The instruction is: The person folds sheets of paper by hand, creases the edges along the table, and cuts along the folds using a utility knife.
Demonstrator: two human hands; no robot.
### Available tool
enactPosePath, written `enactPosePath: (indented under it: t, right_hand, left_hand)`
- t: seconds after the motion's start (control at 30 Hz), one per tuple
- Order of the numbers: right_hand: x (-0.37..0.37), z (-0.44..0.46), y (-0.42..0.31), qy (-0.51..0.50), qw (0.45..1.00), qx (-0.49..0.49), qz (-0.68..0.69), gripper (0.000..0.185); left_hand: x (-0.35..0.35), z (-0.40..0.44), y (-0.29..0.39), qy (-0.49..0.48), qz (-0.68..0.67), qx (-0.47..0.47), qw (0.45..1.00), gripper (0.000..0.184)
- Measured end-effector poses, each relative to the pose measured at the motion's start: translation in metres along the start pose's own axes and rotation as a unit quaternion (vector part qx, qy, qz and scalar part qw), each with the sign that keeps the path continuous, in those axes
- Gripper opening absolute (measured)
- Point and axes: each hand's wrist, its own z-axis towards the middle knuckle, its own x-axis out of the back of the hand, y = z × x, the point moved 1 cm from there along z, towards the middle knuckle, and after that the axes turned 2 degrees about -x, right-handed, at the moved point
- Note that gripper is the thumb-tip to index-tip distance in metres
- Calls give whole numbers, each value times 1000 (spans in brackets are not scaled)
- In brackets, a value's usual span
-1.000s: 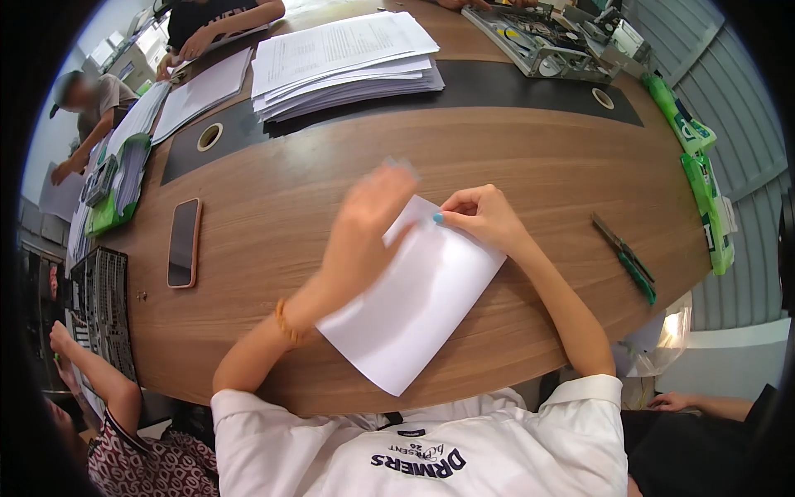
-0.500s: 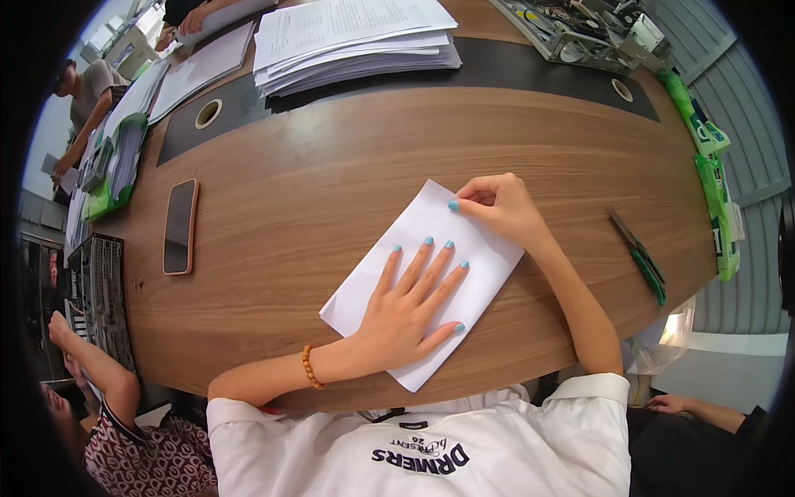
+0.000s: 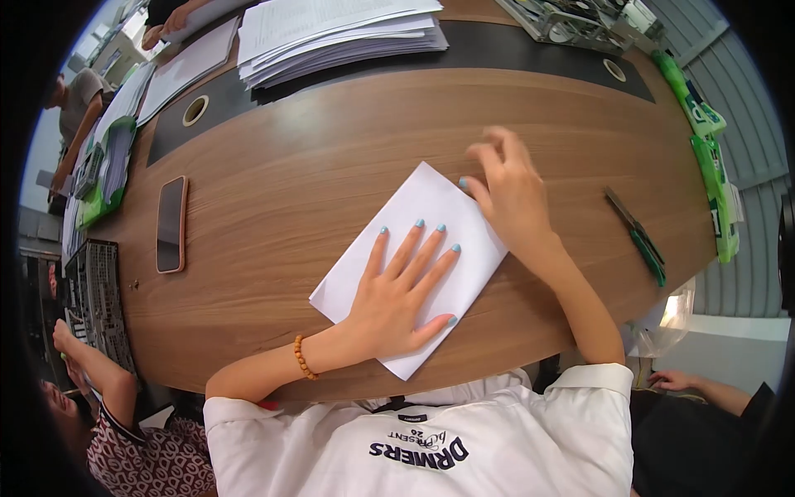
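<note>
A folded-looking white sheet of paper [image 3: 451, 211] lies at a slant on the wooden table in front of me. My left hand [image 3: 402, 290], with a beaded bracelet at the wrist, rests flat on it, fingers spread. Over the sheet's right edge is my right hand [image 3: 509, 186], slightly blurred, its thumb apart from the curved fingers and nothing seen between them. Green-handled scissors [image 3: 638, 236] lie on the table to the right of that hand.
A phone [image 3: 172, 224] lies at the left. At the back are a thick paper stack [image 3: 339, 50] and an opened metal device [image 3: 571, 23]. Green packets [image 3: 714, 186] line the right edge, a black basket [image 3: 101, 290] the left. Other people sit or stand around the table.
My left hand came down flat onto the paper. My right hand has let go of the paper's upper corner and lifted, its fingers opening. The view has shifted slightly.
</note>
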Motion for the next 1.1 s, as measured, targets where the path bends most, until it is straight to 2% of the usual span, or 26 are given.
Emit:
enactPosePath:
  t: [0.03, 0.07, 0.1, 0.17, 0.2, 0.27, 0.3, 0.37, 0.43, 0.47, 0.5, 0.53, 0.6, 0.67, 0.77, 0.83, 0.9, 0.97, 1.0, 1.03, 1.07, 1.1]
  right_hand:
    - [3, -9, -5, 141, 976, 109, -125, 36]
    - [8, -24, -14, 60, 987, 147, 12, 47]
    - [12, -45, -26, -25, 972, 182, 149, 59]
    - [-11, -89, -53, -201, 916, 176, 301, 72]
    - [-16, -95, -50, -195, 918, 173, 298, 72]
    - [-26, -103, -43, -301, 868, 147, 367, 83]
    - [-22, -102, -39, -297, 870, 145, 365, 83]
    - [-4, -91, -21, -273, 932, 87, 221, 81]
    - [18, -75, 0, -298, 943, -38, 143, 81]
    - [25, -66, 19, -219, 962, -43, 155, 74]
    - [33, -60, 36, -172, 980, -42, 87, 70]
    - [43, -60, 45, -129, 991, -5, -26, 68]
    - [51, -69, 33, -103, 967, 159, -168, 65]
    - [36, -97, 8, -191, 951, 243, -21, 57]
    - [16, -111, 11, -203, 948, 241, -36, 49]
    - [12, -109, 17, -186, 946, 261, -50, 42]
    - [11, -111, 17, -189, 946, 258, -55, 41]
    - [11, -110, 18, -183, 948, 253, -66, 40]
    - [11, -110, 19, -178, 946, 264, -60, 40]
    - [11, -111, 19, -173, 944, 274, -55, 39]
    - [11, -112, 20, -169, 946, 268, -63, 39]
    - [11, -113, 20, -161, 944, 283, -56, 39]
  left_hand:
    - [0, 0, 0, -3, 11, 2, 1000, 68]
    - [-1, 0, -1, -1, 11, -4, 1000, 68]
    - [-4, -1, -1, -16, -1, 6, 1000, 69]
    - [0, 1, -3, -44, -17, 9, 999, 72]
    - [0, 2, -2, -44, -17, 2, 999, 72]
    - [0, 1, 0, -35, 14, 12, 999, 74]
    - [0, 0, -2, -37, 14, -3, 999, 74]
    - [-5, -1, -3, -22, 22, -7, 1000, 73]
    - [-2, 0, 0, -3, 34, -5, 999, 72]
    - [-1, 1, 0, -2, 34, -7, 999, 72]
    - [0, 1, 0, -2, 36, -11, 999, 72]
    - [0, 0, -1, 0, 39, -15, 999, 72]
    - [-1, -1, -2, 6, 37, -16, 999, 72]
    - [-2, -2, 0, 5, 32, -17, 999, 72]
    - [-3, -12, 2, 21, 27, -21, 999, 65]
    - [-7, -35, 8, -85, 50, -241, 965, 55]
    - [6, -63, 23, -157, -4, -193, 969, 49]
    - [9, -104, 27, -216, -35, -219, 951, 47]
    - [23, -109, 29, -231, -30, -258, 938, 37]
    - [33, -106, 21, -263, -135, -233, 927, 25]
    - [44, -101, 17, -231, -253, -39, 939, 18]
    - [54, -93, 9, -188, -357, 157, 901, 12]
